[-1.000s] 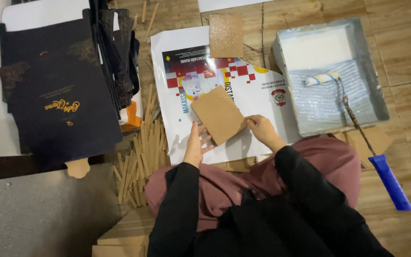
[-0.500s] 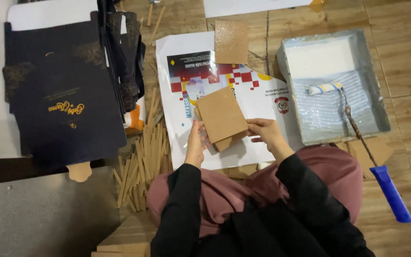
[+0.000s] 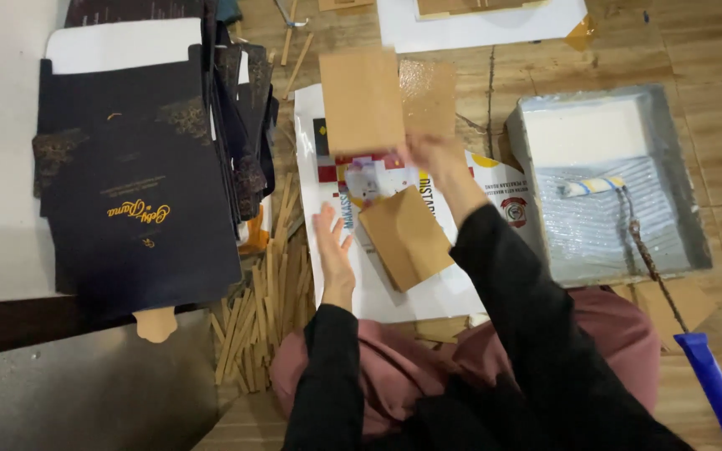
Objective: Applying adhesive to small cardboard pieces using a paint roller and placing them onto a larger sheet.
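My right hand (image 3: pixel 432 154) is stretched forward and grips a brown cardboard square (image 3: pixel 361 100) by its lower edge, holding it up over the far end of a printed paper sheet (image 3: pixel 378 292). A second brown cardboard piece (image 3: pixel 404 236) lies flat on that sheet just in front of me. My left hand (image 3: pixel 330 246) rests open, fingers spread, on the sheet beside this piece, touching nothing else. Another cardboard square (image 3: pixel 432 93) lies further back, next to the held one.
Dark flat box blanks (image 3: pixel 139 209) with gold script are stacked at the left. Thin wooden sticks (image 3: pixel 265 309) lie piled beside my knee. A grey paint tray (image 3: pixel 607 179) holds a roller with a blue handle (image 3: pixel 716 384) at the right. White sheets lie at the top.
Both hands held one cardboard piece before. Now my right hand has lifted a cardboard square forward and up, my left hand has let go, and a piece lies on the sheet.
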